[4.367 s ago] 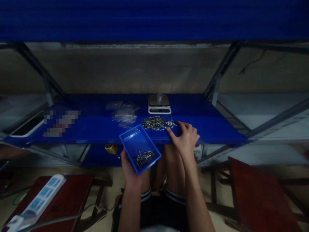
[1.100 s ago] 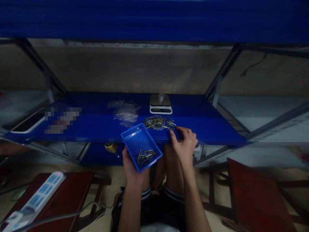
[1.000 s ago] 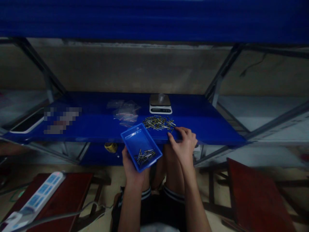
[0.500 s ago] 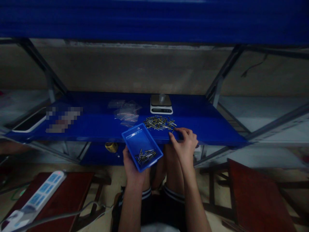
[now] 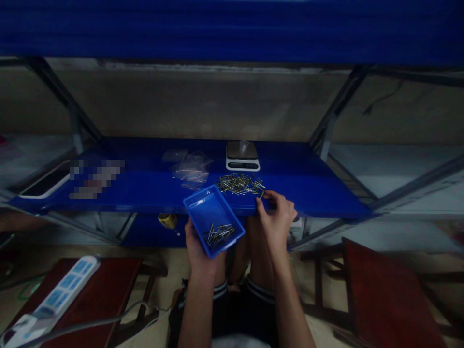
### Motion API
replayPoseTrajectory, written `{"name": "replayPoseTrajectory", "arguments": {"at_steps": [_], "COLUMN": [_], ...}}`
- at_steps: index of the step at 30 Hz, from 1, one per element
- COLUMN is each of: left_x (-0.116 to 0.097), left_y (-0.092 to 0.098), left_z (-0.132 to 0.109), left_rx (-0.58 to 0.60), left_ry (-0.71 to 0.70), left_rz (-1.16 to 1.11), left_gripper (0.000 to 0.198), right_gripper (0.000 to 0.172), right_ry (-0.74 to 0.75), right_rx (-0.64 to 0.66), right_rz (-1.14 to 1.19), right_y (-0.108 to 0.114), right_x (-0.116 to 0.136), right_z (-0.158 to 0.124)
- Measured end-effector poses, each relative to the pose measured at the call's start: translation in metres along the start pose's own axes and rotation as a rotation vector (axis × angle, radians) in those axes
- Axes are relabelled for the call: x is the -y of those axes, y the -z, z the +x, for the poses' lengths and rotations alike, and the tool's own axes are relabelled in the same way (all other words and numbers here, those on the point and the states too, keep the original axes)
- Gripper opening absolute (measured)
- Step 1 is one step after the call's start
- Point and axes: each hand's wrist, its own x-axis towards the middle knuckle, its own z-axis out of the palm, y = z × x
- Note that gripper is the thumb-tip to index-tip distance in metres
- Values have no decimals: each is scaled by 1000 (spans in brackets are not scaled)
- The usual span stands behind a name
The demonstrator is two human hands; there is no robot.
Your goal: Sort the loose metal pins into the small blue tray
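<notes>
My left hand [image 5: 197, 246] grips a small blue plastic tray [image 5: 208, 205] from below, tilted toward me in front of the table edge. Several thin metal rods [image 5: 219, 236], silver and dark gold, lie gathered in its lower end. My right hand [image 5: 277, 215] is at the table's front edge, thumb and forefinger closed round one thin metal rod [image 5: 261, 194]. Just beyond these fingertips spreads a loose pile of similar gold and silver rods [image 5: 237, 184]. Their exact kind is too small to make out.
Behind the pile stands a white digital scale [image 5: 242, 166] bearing a small clear cup [image 5: 244, 146]. Clear plastic bags [image 5: 192, 168] lie left of it. A power strip [image 5: 68, 290] rests on the left stool [image 5: 119, 280]; another stool [image 5: 387, 295] stands right. A blue shelf [image 5: 232, 34] hangs overhead.
My right thumb has moved slightly toward the forefinger, and the rod at the fingertips now shows more clearly. The tray and my left hand look almost still.
</notes>
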Motion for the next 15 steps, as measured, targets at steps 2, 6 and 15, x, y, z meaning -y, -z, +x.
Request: {"name": "replayPoseTrajectory", "arguments": {"at_steps": [2,6,15], "left_x": [0,-1,0], "left_y": [-1,-5,-5], "left_z": [0,-3,-3], "left_rx": [-12,-46,-69], "left_ry": [-2,-14,-35], "left_rz": [-3,4,18], "left_gripper": [32,31,31], "right_gripper": [37,36,31], "right_ry": [-8,1,-12], "right_rx": [-12,-30,-33], "right_rz": [16,20,198], "right_y": [0,0,9], "right_x": [1,0,11], "right_z": [0,-1,3]}}
